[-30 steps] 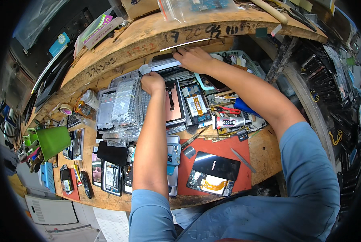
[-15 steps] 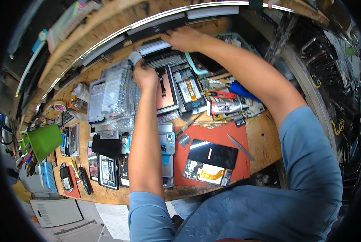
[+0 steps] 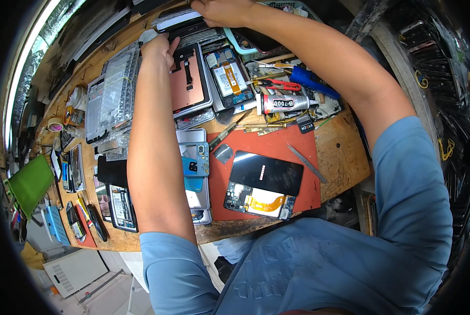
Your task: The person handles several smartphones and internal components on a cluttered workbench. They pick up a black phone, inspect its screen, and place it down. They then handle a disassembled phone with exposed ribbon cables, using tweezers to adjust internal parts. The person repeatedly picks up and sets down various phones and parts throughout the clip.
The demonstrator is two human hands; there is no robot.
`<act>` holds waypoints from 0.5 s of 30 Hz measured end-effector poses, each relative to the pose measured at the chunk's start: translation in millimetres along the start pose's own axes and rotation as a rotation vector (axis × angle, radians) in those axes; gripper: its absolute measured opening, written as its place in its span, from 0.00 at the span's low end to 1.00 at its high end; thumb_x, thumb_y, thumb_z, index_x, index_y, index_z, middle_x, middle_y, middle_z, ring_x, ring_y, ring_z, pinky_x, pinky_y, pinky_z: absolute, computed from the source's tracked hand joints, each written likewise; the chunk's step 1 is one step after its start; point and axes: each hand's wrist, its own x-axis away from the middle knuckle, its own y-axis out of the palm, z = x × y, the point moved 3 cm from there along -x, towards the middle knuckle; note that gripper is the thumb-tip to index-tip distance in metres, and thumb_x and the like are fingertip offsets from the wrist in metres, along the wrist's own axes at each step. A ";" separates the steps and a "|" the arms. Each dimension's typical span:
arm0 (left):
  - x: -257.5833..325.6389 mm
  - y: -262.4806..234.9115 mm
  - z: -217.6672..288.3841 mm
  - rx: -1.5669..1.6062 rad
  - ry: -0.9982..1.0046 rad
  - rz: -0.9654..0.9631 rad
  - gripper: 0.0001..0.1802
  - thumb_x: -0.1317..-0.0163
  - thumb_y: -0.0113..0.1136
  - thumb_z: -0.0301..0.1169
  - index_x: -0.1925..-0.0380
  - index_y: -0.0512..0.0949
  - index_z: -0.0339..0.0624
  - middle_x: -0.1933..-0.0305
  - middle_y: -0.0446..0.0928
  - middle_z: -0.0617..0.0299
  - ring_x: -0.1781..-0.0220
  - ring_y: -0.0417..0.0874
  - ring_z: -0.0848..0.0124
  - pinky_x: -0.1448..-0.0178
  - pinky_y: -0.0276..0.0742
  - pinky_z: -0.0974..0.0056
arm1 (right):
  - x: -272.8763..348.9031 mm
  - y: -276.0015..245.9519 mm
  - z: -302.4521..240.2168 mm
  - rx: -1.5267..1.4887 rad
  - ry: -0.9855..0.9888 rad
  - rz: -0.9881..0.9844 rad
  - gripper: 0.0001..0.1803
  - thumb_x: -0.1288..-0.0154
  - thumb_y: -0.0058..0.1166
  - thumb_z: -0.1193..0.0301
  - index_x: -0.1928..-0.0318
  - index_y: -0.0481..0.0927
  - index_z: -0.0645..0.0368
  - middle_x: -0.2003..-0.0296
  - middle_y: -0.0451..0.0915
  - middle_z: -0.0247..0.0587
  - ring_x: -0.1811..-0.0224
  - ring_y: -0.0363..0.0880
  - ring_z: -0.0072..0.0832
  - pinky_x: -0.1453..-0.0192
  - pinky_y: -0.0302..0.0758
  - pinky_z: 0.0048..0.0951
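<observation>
My left hand (image 3: 157, 50) is at the back left, by a stack of clear plastic trays (image 3: 111, 86) and a framed copper-coloured panel (image 3: 185, 86). Its thumb stands apart from the other fingers, which are partly hidden. Beside it is a small white piece (image 3: 148, 35). Farther back, my right hand (image 3: 221, 11) has its fingers curled at the edge of stacked flat panels (image 3: 179, 23); what they grip is hidden at the picture's top. Near me, an opened phone (image 3: 271, 203) with an orange flex cable lies on a red mat (image 3: 219, 205), a black screen (image 3: 266, 172) overlapping it.
Tweezers (image 3: 307, 163) lie right of the phone. Behind are a glue tube (image 3: 285, 103), a blue-handled tool (image 3: 311, 81) and red cutters (image 3: 282, 85). A basket (image 3: 298, 10) stands behind my right forearm; a green bin (image 3: 30, 186) is far left.
The view has shifted, so the bench sits higher and more to the left. Both hands remain at the back stacks, and my left thumb now stands out. The opened phone stays on the mat.
</observation>
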 end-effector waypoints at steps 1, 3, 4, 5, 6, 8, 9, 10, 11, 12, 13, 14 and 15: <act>-4.8 2.5 0.1 0.016 0.016 -0.046 0.07 0.24 0.53 0.20 0.51 0.74 0.27 0.59 0.72 0.53 0.54 0.83 0.62 0.45 0.95 0.55 | 0.9 1.7 1.2 0.007 0.003 0.018 0.21 0.38 0.63 0.67 0.47 0.77 0.61 0.54 0.87 0.54 0.56 0.91 0.46 0.55 0.87 0.44; -16.9 2.6 2.1 0.072 -0.007 -0.100 0.05 0.24 0.53 0.20 0.54 0.74 0.27 0.59 0.71 0.53 0.57 0.80 0.63 0.45 0.95 0.55 | 2.0 5.1 2.3 0.019 0.009 0.055 0.21 0.38 0.62 0.66 0.47 0.77 0.60 0.55 0.87 0.53 0.57 0.91 0.46 0.55 0.88 0.45; -17.7 0.4 1.0 0.100 -0.021 -0.122 0.04 0.24 0.53 0.19 0.55 0.74 0.27 0.59 0.71 0.54 0.58 0.79 0.64 0.46 0.96 0.56 | 3.3 3.2 -0.7 0.008 0.009 0.099 0.20 0.37 0.59 0.68 0.46 0.78 0.64 0.57 0.87 0.55 0.58 0.91 0.46 0.56 0.87 0.44; -18.5 -1.9 0.2 0.109 -0.047 -0.139 0.06 0.23 0.51 0.21 0.55 0.73 0.25 0.60 0.71 0.53 0.59 0.79 0.63 0.45 0.95 0.54 | 4.0 0.7 -2.5 -0.004 0.008 0.142 0.21 0.37 0.55 0.69 0.46 0.79 0.68 0.58 0.87 0.57 0.59 0.90 0.46 0.57 0.87 0.44; -18.2 -3.9 -2.4 0.085 -0.054 -0.163 0.07 0.22 0.50 0.22 0.53 0.72 0.25 0.59 0.72 0.51 0.58 0.80 0.62 0.44 0.95 0.54 | 4.7 -2.0 -4.5 -0.016 0.007 0.186 0.22 0.36 0.51 0.71 0.45 0.80 0.73 0.60 0.87 0.58 0.60 0.90 0.46 0.58 0.86 0.44; -9.8 -2.0 0.5 0.039 -0.062 -0.221 0.09 0.21 0.48 0.24 0.51 0.71 0.25 0.57 0.73 0.48 0.56 0.81 0.59 0.44 0.94 0.52 | 7.3 -5.3 -4.5 -0.032 0.009 0.191 0.19 0.36 0.51 0.71 0.48 0.80 0.71 0.61 0.87 0.57 0.60 0.90 0.46 0.59 0.86 0.45; -4.0 -2.3 -0.8 0.027 -0.055 -0.268 0.12 0.19 0.45 0.26 0.47 0.69 0.25 0.51 0.76 0.41 0.49 0.84 0.52 0.42 0.93 0.51 | 9.0 -6.8 -5.7 -0.039 0.011 0.188 0.18 0.36 0.51 0.72 0.50 0.80 0.70 0.62 0.87 0.57 0.60 0.90 0.45 0.58 0.86 0.44; -7.0 -4.2 -2.0 0.052 -0.061 -0.289 0.12 0.19 0.45 0.26 0.46 0.69 0.25 0.49 0.76 0.39 0.47 0.84 0.50 0.41 0.93 0.50 | 8.1 -7.5 -4.8 -0.043 0.010 0.191 0.17 0.36 0.51 0.72 0.51 0.80 0.70 0.62 0.86 0.57 0.60 0.90 0.45 0.58 0.86 0.44; -9.0 -7.4 -5.5 0.076 -0.067 -0.310 0.13 0.19 0.45 0.26 0.45 0.68 0.25 0.48 0.76 0.38 0.46 0.85 0.48 0.41 0.92 0.50 | 7.2 -7.8 -5.1 -0.052 0.013 0.187 0.17 0.36 0.51 0.71 0.51 0.80 0.69 0.62 0.86 0.56 0.60 0.90 0.46 0.58 0.86 0.45; -10.8 -10.8 -8.2 0.100 -0.073 -0.330 0.13 0.20 0.44 0.25 0.44 0.68 0.25 0.46 0.76 0.36 0.45 0.85 0.46 0.40 0.92 0.49 | 6.4 -7.8 -6.9 -0.061 0.015 0.182 0.17 0.36 0.52 0.70 0.51 0.80 0.68 0.62 0.86 0.56 0.60 0.90 0.46 0.57 0.86 0.46; -4.7 -8.1 -12.8 0.113 -0.025 -0.290 0.15 0.20 0.46 0.27 0.43 0.68 0.23 0.47 0.77 0.35 0.47 0.87 0.45 0.42 0.93 0.49 | 9.8 -5.9 -4.7 -0.063 0.023 0.171 0.17 0.36 0.53 0.70 0.51 0.80 0.68 0.62 0.86 0.56 0.60 0.89 0.47 0.57 0.86 0.47; 0.8 -8.7 -14.2 0.119 -0.007 -0.274 0.16 0.23 0.49 0.26 0.44 0.68 0.20 0.47 0.77 0.35 0.50 0.87 0.46 0.46 0.94 0.51 | 13.1 -4.5 -3.7 -0.025 0.014 0.173 0.17 0.37 0.55 0.68 0.50 0.79 0.65 0.60 0.86 0.55 0.59 0.90 0.47 0.57 0.86 0.46; 6.5 -11.5 -15.2 0.126 0.012 -0.258 0.17 0.25 0.52 0.24 0.45 0.67 0.18 0.48 0.77 0.34 0.53 0.88 0.47 0.50 0.95 0.52 | 16.1 -3.1 -3.2 0.012 0.004 0.176 0.18 0.37 0.58 0.67 0.49 0.78 0.63 0.58 0.87 0.54 0.58 0.90 0.46 0.56 0.87 0.46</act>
